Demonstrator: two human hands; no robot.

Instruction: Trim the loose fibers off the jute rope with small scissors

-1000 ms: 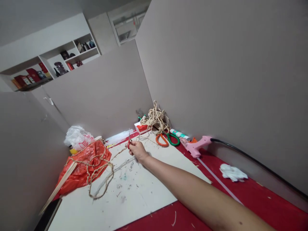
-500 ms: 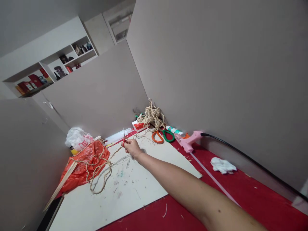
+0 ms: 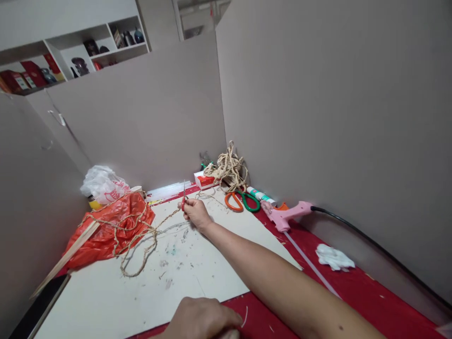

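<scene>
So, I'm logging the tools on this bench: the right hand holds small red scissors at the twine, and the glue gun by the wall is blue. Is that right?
Not quite: the glue gun is pink, not blue, as the head view shows. It lies by the wall on the red mat, its black cord trailing off. The rest holds: the right hand holds small red scissors at the twine.

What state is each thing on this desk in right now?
right hand: closed on small red scissors, blades up
left hand: resting at the white board edge
twine strand: loose, looped across the board
twine bundle: tangled heap
orange-green scissors: lying flat
pink glue gun: lying, cord attached
red bag: crumpled
</scene>
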